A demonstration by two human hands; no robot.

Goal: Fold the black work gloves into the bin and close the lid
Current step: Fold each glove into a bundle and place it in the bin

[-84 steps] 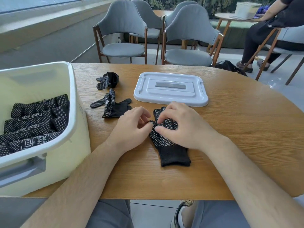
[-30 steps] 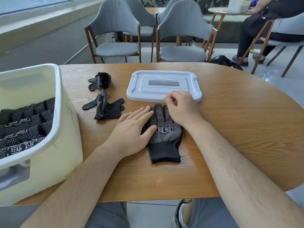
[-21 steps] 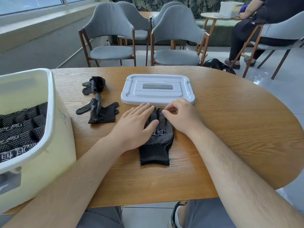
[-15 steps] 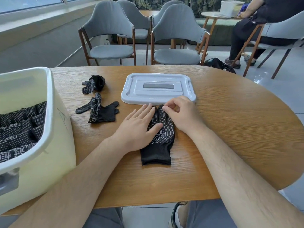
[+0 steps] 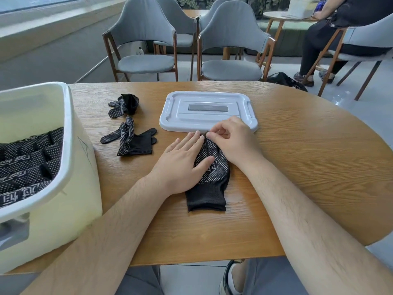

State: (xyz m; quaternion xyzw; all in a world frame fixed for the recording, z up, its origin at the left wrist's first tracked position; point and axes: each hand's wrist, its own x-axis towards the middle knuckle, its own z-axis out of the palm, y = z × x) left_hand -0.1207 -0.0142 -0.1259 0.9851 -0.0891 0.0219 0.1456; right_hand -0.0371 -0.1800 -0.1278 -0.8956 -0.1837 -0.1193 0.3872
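**Bin partly filled, three gloves to fold, lid off**

The lid (image 5: 208,111) lies flat on the desk (image 5: 308,156). It is off the bin (image 5: 69,128), which stands well to the left of the lid. Rows of folded gloves (image 5: 27,158) already lie packed in the bin, so a good share of the work looks done.

Just in front of the lid's near edge, one glove (image 5: 212,177) lies flat, with its cuff towards the person and its fingers pointing at the lid. The left hand (image 5: 180,162) presses on it with straight fingers; its grip is open and holds nothing. The right hand (image 5: 236,141), at the lid's near edge, has its grip closed in a pinch on the glove's fingertip end. This looks like the start of a fold.

To the left of the lid lie two more gloves. A loose glove (image 5: 131,139) is near the lid's front left corner, and a bunched glove (image 5: 124,105) is beside its left edge, farther back. Neither is folded.

As I judge it, three steps are left: fold the pinched glove and put it in the bin, do the same with the other two, then carry the lid across to the bin and press it shut.
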